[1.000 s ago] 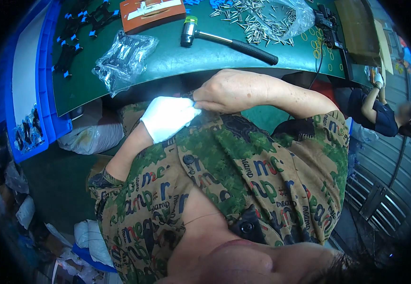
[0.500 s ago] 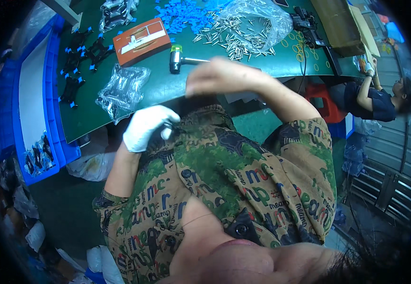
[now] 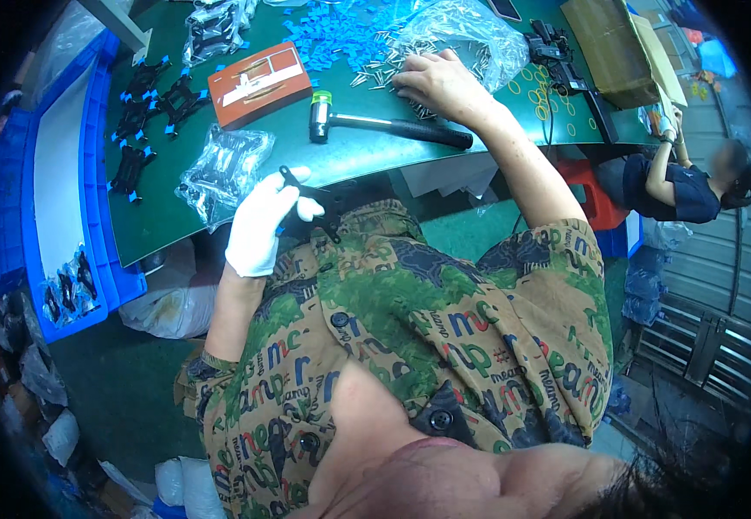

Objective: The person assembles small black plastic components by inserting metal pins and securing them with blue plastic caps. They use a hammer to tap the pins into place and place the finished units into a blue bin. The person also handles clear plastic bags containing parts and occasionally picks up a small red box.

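My left hand point(image 3: 258, 221), in a white glove, is closed on a black bracket point(image 3: 290, 178) with slim arms and a hole at one end. Part of that bracket is hidden by the fingers. My bare right hand point(image 3: 444, 85) rests over a pile of small metal pins point(image 3: 375, 71), its fingers bent and somewhat apart; whether a pin is between them is hidden. A mallet point(image 3: 375, 123) with a black grip lies across the table between both hands. Beside my left hand is a clear-bagged black part point(image 3: 224, 169).
Black brackets with blue tips point(image 3: 181, 99) lie left of an orange-red box point(image 3: 263, 85). Small blue pieces point(image 3: 332, 35), a clear plastic bag point(image 3: 488, 39) and yellow rings point(image 3: 541, 95) are farther back. A blue crate point(image 3: 103, 298) stands left; another person point(image 3: 687, 182) works at right.
My right hand has moved away from my body, up to the metal pins, uncovering the mallet's handle. My left hand has lifted slightly, and the black bracket in it now shows.
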A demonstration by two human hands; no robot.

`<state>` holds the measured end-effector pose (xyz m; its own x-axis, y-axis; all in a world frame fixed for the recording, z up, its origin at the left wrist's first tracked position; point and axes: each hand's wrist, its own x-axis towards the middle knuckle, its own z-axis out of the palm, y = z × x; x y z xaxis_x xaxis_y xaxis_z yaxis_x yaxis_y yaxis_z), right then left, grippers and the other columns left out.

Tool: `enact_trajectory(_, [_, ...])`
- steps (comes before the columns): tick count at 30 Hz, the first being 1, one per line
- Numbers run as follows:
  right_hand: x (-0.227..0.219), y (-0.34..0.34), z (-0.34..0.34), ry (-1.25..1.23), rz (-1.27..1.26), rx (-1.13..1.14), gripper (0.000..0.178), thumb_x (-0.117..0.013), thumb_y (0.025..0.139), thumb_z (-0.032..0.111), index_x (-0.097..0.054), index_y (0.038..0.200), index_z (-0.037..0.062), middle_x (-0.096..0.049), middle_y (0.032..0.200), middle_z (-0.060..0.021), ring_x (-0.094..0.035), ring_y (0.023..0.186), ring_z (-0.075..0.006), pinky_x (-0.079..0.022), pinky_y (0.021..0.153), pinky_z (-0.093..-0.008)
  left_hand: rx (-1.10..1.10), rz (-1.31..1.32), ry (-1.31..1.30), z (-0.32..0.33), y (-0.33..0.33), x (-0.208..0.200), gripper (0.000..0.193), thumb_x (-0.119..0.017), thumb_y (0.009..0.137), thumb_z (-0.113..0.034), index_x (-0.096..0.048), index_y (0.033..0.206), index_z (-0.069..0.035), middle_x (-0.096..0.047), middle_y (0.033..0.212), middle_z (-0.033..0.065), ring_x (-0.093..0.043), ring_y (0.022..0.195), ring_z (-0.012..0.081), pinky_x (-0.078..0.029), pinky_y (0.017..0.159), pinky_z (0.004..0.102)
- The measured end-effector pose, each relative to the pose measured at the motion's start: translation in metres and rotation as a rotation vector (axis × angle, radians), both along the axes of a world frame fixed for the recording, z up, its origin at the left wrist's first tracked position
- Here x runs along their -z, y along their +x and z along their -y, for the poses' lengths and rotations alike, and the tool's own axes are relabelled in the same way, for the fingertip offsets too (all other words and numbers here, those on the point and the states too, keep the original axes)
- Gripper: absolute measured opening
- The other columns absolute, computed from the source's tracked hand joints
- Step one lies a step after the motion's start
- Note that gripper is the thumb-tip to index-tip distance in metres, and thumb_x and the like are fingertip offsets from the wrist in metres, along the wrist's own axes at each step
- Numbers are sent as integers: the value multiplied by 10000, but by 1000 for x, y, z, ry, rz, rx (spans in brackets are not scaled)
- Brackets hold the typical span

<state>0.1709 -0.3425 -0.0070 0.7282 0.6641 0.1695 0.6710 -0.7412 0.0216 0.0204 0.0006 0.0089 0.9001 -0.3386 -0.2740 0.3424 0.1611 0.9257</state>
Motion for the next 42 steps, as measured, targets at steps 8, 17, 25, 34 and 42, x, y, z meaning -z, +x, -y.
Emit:
enact_trajectory(8, [9, 3, 2, 28, -35, 44, 220, -640, 969, 306, -714, 1104, 150, -628, 1012, -39, -637, 1043, -230, -431, 881, -404, 35, 15, 72, 13, 1, -8, 400, -489, 1041, -158, -544, 1328, 115, -656, 861, 101, -660, 877, 197, -495, 838, 311])
enact_trajectory(17, [-11, -11, -9, 273, -76, 54, 189, -636, 977, 247, -701, 1059, 89, -670, 997, -71, -668, 976, -264, -482, 850, -397, 3, 25, 147, 19, 2, -7, 363, -524, 1031, -146, -582, 1291, 100, -656, 843, 87, -661, 828, 176, -501, 810, 295])
enact_trajectory(25, [-47, -79, -85, 822, -507, -307, 209, -695, 931, 180, -666, 1103, 66, -689, 997, -111, -680, 943, -303, -539, 827, -385, -32, 191, 510, 36, 2, -23, 261, -598, 1014, -171, -674, 1151, 38, -647, 755, 54, -649, 696, 116, -517, 668, 267])
enact_trajectory(34, [-46, -91, -103, 833, -615, -258, 192, -739, 910, 134, -657, 1056, 42, -678, 948, -88, -661, 847, -247, -524, 741, -342, -41, 370, 671, 35, 1, -22, 225, -623, 997, -183, -679, 1083, 17, -670, 715, 68, -647, 632, 143, -512, 602, 299])
enact_trajectory(42, [-31, -86, -110, 820, -482, -315, 225, -689, 940, 180, -648, 1136, 78, -661, 927, -103, -670, 887, -307, -539, 751, -409, 46, 551, 716, 24, -3, -15, 215, -597, 1003, -161, -708, 1127, -25, -661, 711, 82, -646, 613, 182, -512, 598, 322])
